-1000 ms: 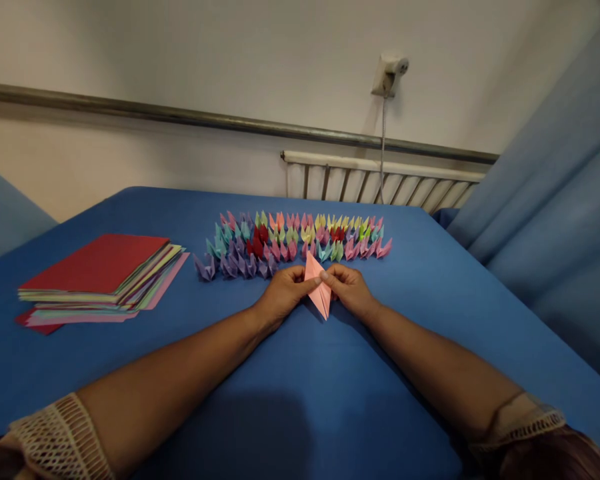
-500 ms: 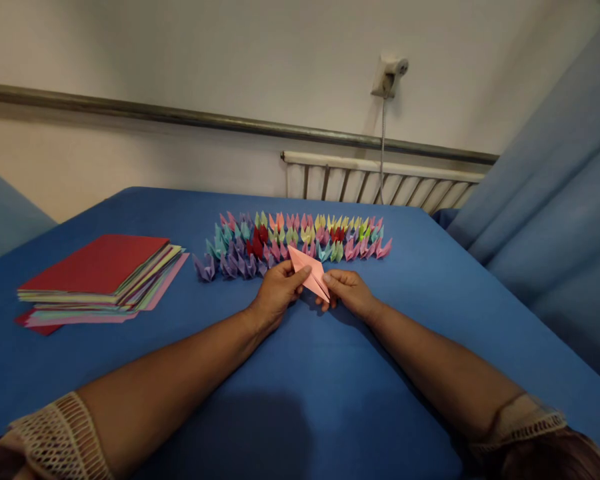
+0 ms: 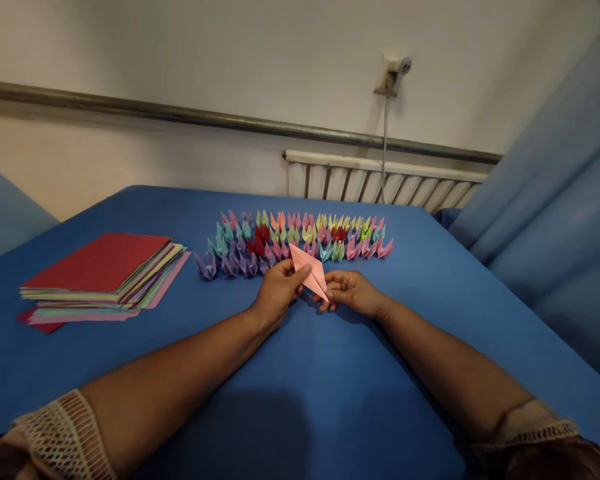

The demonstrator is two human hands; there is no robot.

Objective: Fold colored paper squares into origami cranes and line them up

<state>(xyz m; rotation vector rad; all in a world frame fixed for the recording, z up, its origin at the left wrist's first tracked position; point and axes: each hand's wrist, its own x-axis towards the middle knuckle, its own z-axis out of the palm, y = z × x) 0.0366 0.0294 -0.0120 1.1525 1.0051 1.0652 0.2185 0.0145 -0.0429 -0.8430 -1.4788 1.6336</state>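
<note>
A pink folded origami paper (image 3: 310, 267), shaped like a long diamond, is held above the blue table. My left hand (image 3: 279, 288) pinches its left edge, with the thumb lying on top of the paper. At the lower right point, my right hand (image 3: 349, 292) has its thumb and fingers closed on the narrow tip. Some of the right fingertips show beneath the paper. Just beyond both hands stand rows of folded paper cranes (image 3: 240, 260) in purple, teal, red, green, yellow and pink.
To the left lies a stack of coloured paper sheets (image 3: 97, 263), red on top. A blue cloth covers the table (image 3: 300, 400). Behind it are a radiator (image 3: 340, 160), a metal pipe (image 3: 190, 115) and a wall socket (image 3: 389, 77) with a cord. A blue curtain (image 3: 550, 173) hangs at the right.
My right thumb has slid down from the paper's right edge to its lower tip. The left hand keeps its hold. The view has shifted very slightly.
</note>
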